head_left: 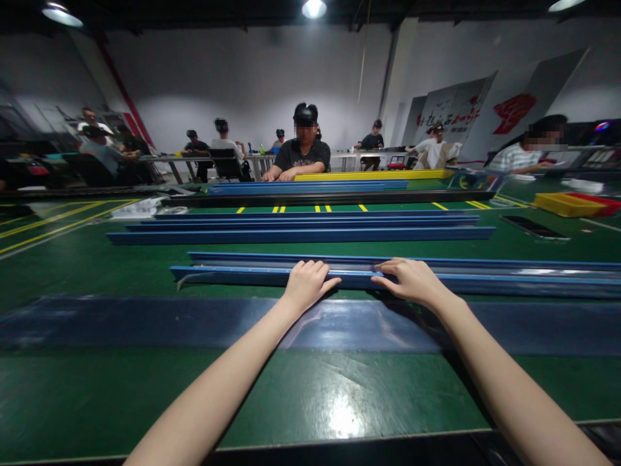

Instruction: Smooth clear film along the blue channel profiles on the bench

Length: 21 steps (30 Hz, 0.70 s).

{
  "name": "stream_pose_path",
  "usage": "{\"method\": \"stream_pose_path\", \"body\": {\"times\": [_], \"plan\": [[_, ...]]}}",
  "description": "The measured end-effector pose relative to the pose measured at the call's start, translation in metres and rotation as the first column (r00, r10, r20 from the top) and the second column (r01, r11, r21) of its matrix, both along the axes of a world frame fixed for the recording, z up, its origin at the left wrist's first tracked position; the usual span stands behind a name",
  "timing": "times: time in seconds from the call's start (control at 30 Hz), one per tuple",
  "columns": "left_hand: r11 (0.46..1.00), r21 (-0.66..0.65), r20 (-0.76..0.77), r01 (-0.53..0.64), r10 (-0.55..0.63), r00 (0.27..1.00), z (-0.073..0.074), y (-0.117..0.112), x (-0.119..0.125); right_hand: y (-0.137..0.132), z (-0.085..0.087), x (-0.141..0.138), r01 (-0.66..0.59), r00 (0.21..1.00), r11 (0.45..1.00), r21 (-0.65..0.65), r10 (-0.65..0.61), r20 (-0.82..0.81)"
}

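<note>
A long blue channel (252, 275) with raised side walls lies crosswise in front of me and runs out of view on the right. My left hand (308, 285) curls its fingers over the near wall, its thumb stretched toward the right. To the right of it, my right hand (407, 279) straddles the same wall, fingertips over the inside and thumb at the front. At the channel's left end a thin pale strip (180, 283) hangs loose. Under my wrists a wide clear, bluish sheet (121, 323) lies flat on the green table (97, 395).
Beyond lie more blue channels (301, 235), a black rail (330, 198) and a yellow rail (373, 175). A phone (533, 228) and a yellow tray (565, 204) are at the right. A person (303, 155) sits across the table; several others sit farther back.
</note>
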<state>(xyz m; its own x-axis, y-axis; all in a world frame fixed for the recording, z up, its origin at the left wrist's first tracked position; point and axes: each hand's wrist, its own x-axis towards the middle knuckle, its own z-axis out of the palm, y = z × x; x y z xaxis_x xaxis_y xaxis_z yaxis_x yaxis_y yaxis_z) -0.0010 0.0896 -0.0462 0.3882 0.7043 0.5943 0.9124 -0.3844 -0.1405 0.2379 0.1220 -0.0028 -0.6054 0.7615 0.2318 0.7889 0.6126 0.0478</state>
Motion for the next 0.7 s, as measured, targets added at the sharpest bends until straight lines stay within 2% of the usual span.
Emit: {"method": "stream_pose_path", "body": {"times": [0.7], "plan": [[1.000, 0.022, -0.021, -0.016, 0.017, 1.000, 0.0005, -0.0001, 0.0005, 0.0000, 0.0005, -0.0002, 0.002, 1.000, 1.000, 0.010, -0.002, 0.029]]}}
